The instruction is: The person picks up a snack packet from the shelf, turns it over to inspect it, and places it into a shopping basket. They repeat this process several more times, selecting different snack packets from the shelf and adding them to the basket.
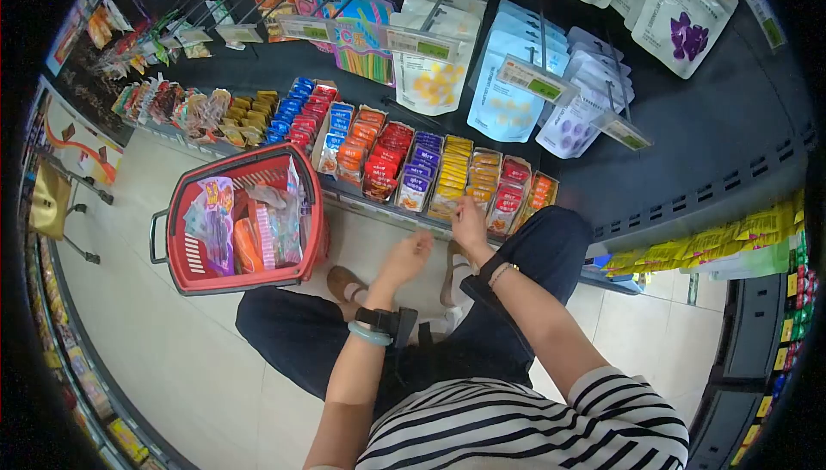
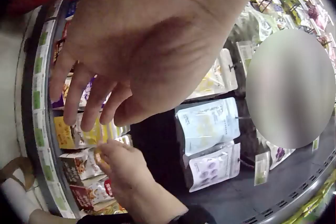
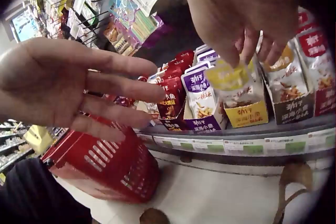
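In the right wrist view my right hand [image 3: 241, 19] pinches the top of a yellow snack packet [image 3: 229, 79] between thumb and curled fingers. That packet stands at the yellow display box [image 3: 247, 116], in a row of boxes on the low shelf. Purple snack packets [image 3: 198, 85] are to its left, red ones [image 3: 170, 98] further left. My left hand [image 1: 407, 259] hovers in front of the shelf, left of the right hand, holding nothing. Its fingers [image 2: 79, 90] are spread and loosely extended in the left wrist view.
A red shopping basket [image 1: 243, 281] with several bagged snacks, among them a purple bag [image 1: 221, 229], stands on the floor at left. White pouches [image 1: 434, 74] and light blue pouches [image 1: 508, 83] hang on hooks above the row. Price tags [image 1: 538, 78] jut out from the hooks.
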Demonstrator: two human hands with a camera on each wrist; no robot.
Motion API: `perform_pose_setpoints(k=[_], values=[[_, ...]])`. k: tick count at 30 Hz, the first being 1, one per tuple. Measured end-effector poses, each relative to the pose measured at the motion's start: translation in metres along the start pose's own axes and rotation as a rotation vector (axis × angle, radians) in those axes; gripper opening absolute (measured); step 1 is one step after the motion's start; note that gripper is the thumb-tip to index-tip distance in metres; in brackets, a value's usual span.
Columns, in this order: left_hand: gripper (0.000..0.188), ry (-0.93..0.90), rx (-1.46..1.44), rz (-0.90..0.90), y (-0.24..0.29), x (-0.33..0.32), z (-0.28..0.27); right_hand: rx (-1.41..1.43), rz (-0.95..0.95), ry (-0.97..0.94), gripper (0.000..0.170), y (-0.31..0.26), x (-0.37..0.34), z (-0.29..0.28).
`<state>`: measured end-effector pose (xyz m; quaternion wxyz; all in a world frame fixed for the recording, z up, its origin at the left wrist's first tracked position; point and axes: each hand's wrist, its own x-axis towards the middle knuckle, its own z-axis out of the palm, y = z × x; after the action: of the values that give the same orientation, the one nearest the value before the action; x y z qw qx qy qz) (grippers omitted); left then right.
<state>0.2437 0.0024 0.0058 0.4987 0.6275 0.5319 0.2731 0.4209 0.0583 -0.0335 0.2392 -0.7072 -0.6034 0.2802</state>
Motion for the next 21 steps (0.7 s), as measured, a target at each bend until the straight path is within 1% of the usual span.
perform_pose_setpoints(k=[1, 3, 4, 5, 6, 7, 8, 9, 10, 11, 13, 14, 15, 16, 17, 18, 19, 20, 21], values=[[0.029, 0.017, -0.047, -0.021, -0.002, 0.001, 0.004, 0.000, -0.009, -0.001, 0.037, 0.000, -0.001, -0.001], [0.030, 0.043, -0.069, -0.048, -0.003, 0.005, 0.010, -0.129, -0.253, 0.057, 0.025, 0.002, -0.004, 0.000], [0.032, 0.057, -0.090, -0.079, -0.003, 0.005, 0.010, -0.125, -0.261, 0.056, 0.025, 0.005, -0.002, 0.002], [0.032, 0.064, -0.087, -0.077, -0.003, 0.004, 0.011, -0.093, -0.267, 0.090, 0.019, 0.008, 0.000, 0.004], [0.034, 0.144, -0.047, -0.031, -0.002, 0.003, 0.010, -0.060, -0.271, 0.125, 0.014, 0.002, 0.002, 0.002], [0.037, 0.224, -0.007, 0.015, -0.001, 0.004, 0.008, -0.056, -0.277, 0.127, 0.014, -0.004, 0.003, 0.000], [0.037, 0.227, -0.004, 0.015, -0.002, 0.005, 0.006, 0.040, -0.226, 0.215, 0.012, -0.008, 0.002, -0.003], [0.040, 0.367, 0.024, 0.104, 0.000, 0.004, 0.003, 0.135, -0.170, 0.300, 0.010, -0.016, -0.002, -0.008], [0.044, 0.505, 0.053, 0.192, 0.003, 0.002, 0.000, 0.190, -0.192, 0.314, 0.012, -0.021, -0.001, -0.014], [0.044, 0.504, 0.055, 0.188, 0.006, 0.001, -0.002, 0.192, -0.190, 0.311, 0.012, -0.025, -0.002, -0.021], [0.040, 0.610, 0.080, 0.272, 0.023, -0.003, -0.009, 0.458, -0.101, 0.060, 0.017, -0.042, -0.012, -0.040], [0.040, 0.608, 0.081, 0.271, 0.029, -0.007, -0.014, 0.669, -0.132, 0.003, 0.018, -0.051, -0.018, -0.045], [0.034, 0.380, -0.130, 0.153, 0.035, -0.011, -0.019, 0.670, -0.130, 0.005, 0.018, -0.058, -0.022, -0.052], [0.029, 0.146, -0.335, 0.033, 0.042, -0.016, -0.023, 0.745, -0.122, -0.069, 0.018, -0.065, -0.026, -0.058], [0.029, 0.141, -0.334, 0.032, 0.049, -0.021, -0.024, 0.819, -0.113, -0.144, 0.018, -0.072, -0.031, -0.065], [0.024, 0.119, -0.456, 0.012, 0.058, -0.027, -0.024, 0.820, -0.108, -0.140, 0.018, -0.084, -0.038, -0.074], [0.020, 0.097, -0.576, -0.009, 0.066, -0.032, -0.025, 0.919, -0.036, -0.182, 0.018, -0.098, -0.045, -0.084], [0.020, 0.093, -0.574, -0.011, 0.073, -0.038, -0.027, 1.017, 0.036, -0.224, 0.019, -0.107, -0.050, -0.090], [0.020, 0.077, -0.615, -0.011, 0.081, -0.043, -0.030, 1.018, 0.038, -0.222, 0.019, -0.108, -0.053, -0.091]])
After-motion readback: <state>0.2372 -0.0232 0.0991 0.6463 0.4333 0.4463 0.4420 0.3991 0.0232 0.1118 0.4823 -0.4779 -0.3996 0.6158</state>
